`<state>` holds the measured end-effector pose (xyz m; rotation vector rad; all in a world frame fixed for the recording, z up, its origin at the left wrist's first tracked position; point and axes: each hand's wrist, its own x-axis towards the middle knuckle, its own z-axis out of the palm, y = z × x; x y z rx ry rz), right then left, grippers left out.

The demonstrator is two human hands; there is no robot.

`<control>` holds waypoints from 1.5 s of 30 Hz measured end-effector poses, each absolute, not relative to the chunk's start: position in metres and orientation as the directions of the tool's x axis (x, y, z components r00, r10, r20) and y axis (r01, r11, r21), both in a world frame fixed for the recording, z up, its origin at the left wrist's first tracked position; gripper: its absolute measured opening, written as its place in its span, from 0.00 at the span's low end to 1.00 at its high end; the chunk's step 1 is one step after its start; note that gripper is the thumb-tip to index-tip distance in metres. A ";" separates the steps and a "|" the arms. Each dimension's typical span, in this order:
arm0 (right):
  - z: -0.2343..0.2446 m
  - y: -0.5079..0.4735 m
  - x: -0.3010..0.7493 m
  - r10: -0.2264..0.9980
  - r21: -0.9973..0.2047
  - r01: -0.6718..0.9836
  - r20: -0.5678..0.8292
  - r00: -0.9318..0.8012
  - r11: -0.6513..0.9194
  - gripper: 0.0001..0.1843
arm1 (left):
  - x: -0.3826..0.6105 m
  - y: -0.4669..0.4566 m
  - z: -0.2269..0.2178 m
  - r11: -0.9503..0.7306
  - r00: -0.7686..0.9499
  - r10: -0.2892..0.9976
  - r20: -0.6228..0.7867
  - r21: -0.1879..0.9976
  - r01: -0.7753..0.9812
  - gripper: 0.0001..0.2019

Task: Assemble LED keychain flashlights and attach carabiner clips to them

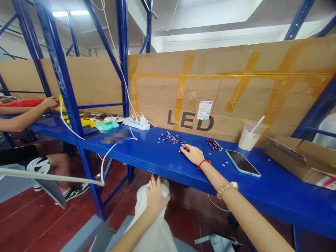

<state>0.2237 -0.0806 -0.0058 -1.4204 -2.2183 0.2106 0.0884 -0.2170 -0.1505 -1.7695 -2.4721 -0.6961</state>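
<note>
My right hand [192, 154] rests on the blue table [162, 154], its fingers bent together around a tiny shiny piece that is mostly hidden. Just beyond the fingertips lies a loose pile of small metal pieces [168, 135], some blue and silver, with a purple carabiner [177, 142] at its near side. To the right of that hand, several red and silver carabiners [214, 145] lie close together. Below the table's front edge, my left hand [156, 196] lies on the white cloth [141, 203] over my knee, fingers extended and holding nothing visible.
A phone [243, 163], a plastic cup with a straw [250, 135] and an open cardboard box [301, 161] stand at the right. A power strip [136, 123] and a green packet [107, 126] lie left. Blue posts [60, 70] and another person's hand [49, 103] are farther left.
</note>
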 end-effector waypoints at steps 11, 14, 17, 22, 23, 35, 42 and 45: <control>-0.005 -0.079 0.223 0.924 -0.447 0.827 0.321 -0.207 0.340 0.18 | 0.070 -0.233 -0.160 0.048 -0.385 0.894 0.230 0.804 0.593 0.14; -0.005 -0.079 0.224 0.936 -0.470 0.834 0.323 -0.144 0.290 0.18 | 0.080 -0.256 -0.166 -0.005 -0.360 0.895 0.264 0.812 0.584 0.07; -0.004 -0.079 0.223 0.944 -0.475 0.838 0.304 -0.129 0.267 0.18 | 0.095 -0.283 -0.173 -0.044 -0.280 0.913 0.297 0.753 0.657 0.03; -0.003 -0.075 0.220 0.954 -0.450 0.854 0.251 -0.161 0.263 0.21 | 0.104 -0.305 -0.155 -0.164 -0.130 0.897 0.423 0.591 0.790 0.04; -0.003 -0.074 0.220 0.955 -0.444 0.857 0.246 -0.167 0.264 0.22 | 0.102 -0.304 -0.145 -0.197 -0.109 0.876 0.470 0.553 0.809 0.05; -0.003 -0.081 0.214 0.921 -0.370 0.868 0.327 -0.211 0.330 0.12 | 0.102 -0.228 -0.006 -0.475 -0.027 0.566 0.824 0.353 0.806 0.06; -0.011 -0.077 0.214 0.883 -0.356 0.851 0.411 -0.228 0.385 0.07 | 0.084 -0.148 0.009 -0.303 -0.113 0.770 0.628 0.515 0.802 0.06; -0.015 -0.075 0.216 0.856 -0.361 0.829 0.456 -0.244 0.428 0.06 | 0.072 -0.132 0.002 -0.241 -0.195 0.812 0.549 0.621 0.746 0.05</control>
